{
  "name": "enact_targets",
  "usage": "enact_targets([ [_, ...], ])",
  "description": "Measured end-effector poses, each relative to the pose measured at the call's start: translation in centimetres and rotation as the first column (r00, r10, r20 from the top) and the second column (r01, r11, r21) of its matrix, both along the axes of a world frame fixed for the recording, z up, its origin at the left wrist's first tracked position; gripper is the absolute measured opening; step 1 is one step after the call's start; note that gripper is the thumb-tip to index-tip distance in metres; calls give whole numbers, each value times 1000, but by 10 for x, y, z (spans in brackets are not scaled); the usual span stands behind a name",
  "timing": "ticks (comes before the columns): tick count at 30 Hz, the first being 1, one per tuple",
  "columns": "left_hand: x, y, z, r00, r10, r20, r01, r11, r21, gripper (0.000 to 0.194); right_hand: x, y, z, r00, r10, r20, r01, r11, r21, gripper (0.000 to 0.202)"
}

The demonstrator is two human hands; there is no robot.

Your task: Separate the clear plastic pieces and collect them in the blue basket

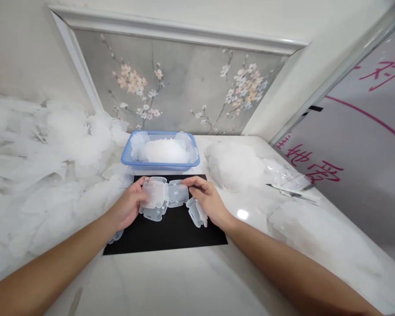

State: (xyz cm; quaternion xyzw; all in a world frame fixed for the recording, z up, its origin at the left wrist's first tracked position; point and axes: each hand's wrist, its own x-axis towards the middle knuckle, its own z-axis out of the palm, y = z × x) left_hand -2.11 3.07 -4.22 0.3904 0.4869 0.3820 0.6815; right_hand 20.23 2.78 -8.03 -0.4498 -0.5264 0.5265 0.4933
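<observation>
Over the black mat point(164, 237), my left hand point(131, 202) is closed on a frosted, translucent plastic piece point(155, 193) with rounded, notched edges. Another piece of that kind point(154, 213) shows just below it, partly covered. My right hand point(208, 197) pinches the upper right edge of a similar clear plastic piece point(177, 194), whose left edge meets the one in my left hand. Under the right palm, more such pieces point(196, 213) rest tilted on the mat. A further piece point(116, 237) lies by my left wrist, mostly hidden.
Behind the mat stands a blue basket point(160, 166) filled with the same pieces. A large heap of them point(52, 175) covers the left side. To the right are a translucent pile point(235, 164) and plastic bags point(289, 177). A whiteboard point(365, 153) borders the right.
</observation>
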Motion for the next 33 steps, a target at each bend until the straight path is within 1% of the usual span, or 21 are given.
enact_targets([
  [4,-1,1,-2,999,33,6,-33,999,2,45,2,-1,-1,999,24,26,-24,1000,7,38],
  [7,-3,2,-3,999,41,0,-41,999,-12,46,2,-2,0,998,42,41,-43,999,19,42],
  [10,-3,2,-4,999,40,3,-40,999,-20,48,1,-3,2,998,53,23,-54,998,15,38],
  [13,-2,2,-3,999,38,17,-38,999,-17,48,0,-3,3,999,42,7,-42,999,-21,25],
  [15,-1,1,-2,999,44,23,-44,999,-15,47,-1,-3,4,1000,12,-13,-13,999,-40,17],
  [16,0,1,-1,999,46,25,-46,999,-12,47,-1,-2,4,999,-6,-35,4,999,-54,18],
  [18,0,1,0,999,45,27,-44,999,-5,48,-1,-1,3,994,-28,-106,17,994,-106,27],
  [21,0,0,0,997,58,44,-58,998,-3,52,1,1,1,967,6,-253,-65,972,-225,35],
  [23,-1,1,-1,995,83,63,-83,997,-4,53,2,2,1,946,30,-323,-118,959,-257,35],
  [25,-2,1,-3,990,105,94,-106,994,10,51,3,3,1,936,45,-348,-146,952,-268,34],
  [29,-3,3,-5,974,167,153,-174,984,30,51,4,3,3,940,61,-335,-162,945,-283,32],
  [33,-3,4,-5,970,176,167,-180,984,10,47,4,2,6,942,60,-330,-165,940,-299,32],
])
